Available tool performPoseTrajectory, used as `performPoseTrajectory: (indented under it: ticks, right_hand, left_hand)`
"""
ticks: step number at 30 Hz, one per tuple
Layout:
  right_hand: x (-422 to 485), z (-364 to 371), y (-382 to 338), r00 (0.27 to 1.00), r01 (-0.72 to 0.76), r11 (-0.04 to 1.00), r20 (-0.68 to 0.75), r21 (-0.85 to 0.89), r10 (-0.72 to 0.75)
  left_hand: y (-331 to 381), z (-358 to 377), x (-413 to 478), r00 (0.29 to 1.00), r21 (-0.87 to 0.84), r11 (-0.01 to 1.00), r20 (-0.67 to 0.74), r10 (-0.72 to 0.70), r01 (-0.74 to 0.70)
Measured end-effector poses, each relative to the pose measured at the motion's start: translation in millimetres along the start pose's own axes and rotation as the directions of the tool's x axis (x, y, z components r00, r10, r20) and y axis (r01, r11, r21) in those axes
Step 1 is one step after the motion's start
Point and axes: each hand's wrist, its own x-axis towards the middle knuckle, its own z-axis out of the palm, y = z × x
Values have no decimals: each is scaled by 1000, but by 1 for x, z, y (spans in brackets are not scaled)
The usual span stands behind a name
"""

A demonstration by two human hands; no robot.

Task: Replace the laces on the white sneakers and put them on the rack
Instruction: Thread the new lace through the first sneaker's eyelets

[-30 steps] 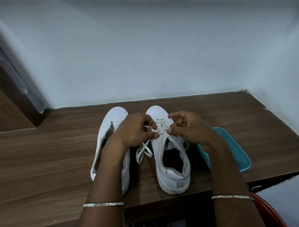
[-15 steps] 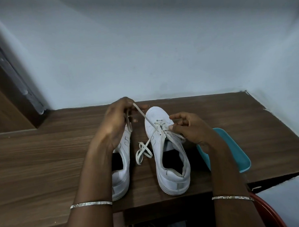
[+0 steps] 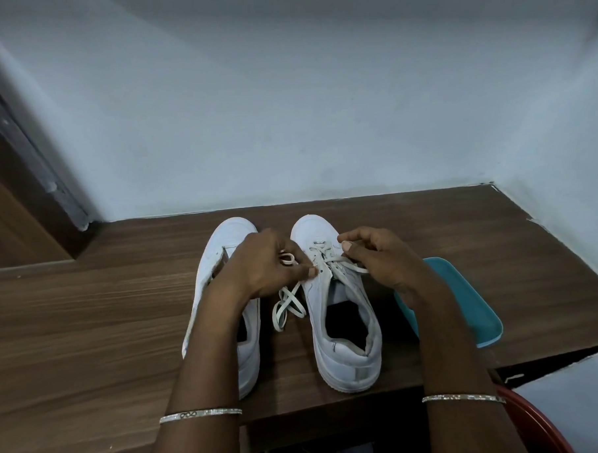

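Note:
Two white sneakers stand side by side on the wooden table [image 3: 89, 321], toes toward the wall. The right sneaker [image 3: 342, 313] carries a white lace [image 3: 289, 307] through its upper eyelets, and a loose loop of it lies between the shoes. My left hand [image 3: 261, 265] pinches the lace at the shoe's left eyelets. My right hand [image 3: 377, 257] pinches the other lace end at the right eyelets. The left sneaker [image 3: 224, 264] lies partly under my left arm, and its tongue area is hidden.
A teal tray [image 3: 465, 304] lies on the table right of the shoes, partly under my right forearm. A red round object [image 3: 539, 424] shows at the lower right, below the table edge. The wall closes the back and right sides.
My left hand, which had pulled the lace up and away toward the wall, has come back down to the right sneaker's eyelets. My right hand stayed at the eyelets.

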Motion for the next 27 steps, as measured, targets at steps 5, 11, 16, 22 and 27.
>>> performPoseTrajectory:
  ticks: [5,11,16,22,27]
  right_hand:
    - [2,1,4,1000,-2,1000,-23,-10,2]
    - [2,2,3,999,-16,1000,-29,-12,15]
    - [4,2,6,999,-32,999,-27,10,32]
    - [2,-1,5,999,4,1000,-32,5,-4]
    - [1,4,2,999,38,999,-35,14,-37]
  left_hand:
    - [-11,-7,2,999,-219,975,-39,-37,28]
    - [-8,-19,-1,978,-738,673,-107,-180,43]
    - [-3,-23,-1,998,-992,121,31,-53,37]
    - [-9,-30,-5,982,-968,199,127,-142,154]
    - [-1,-19,-7,948,-694,649,184,-259,312]
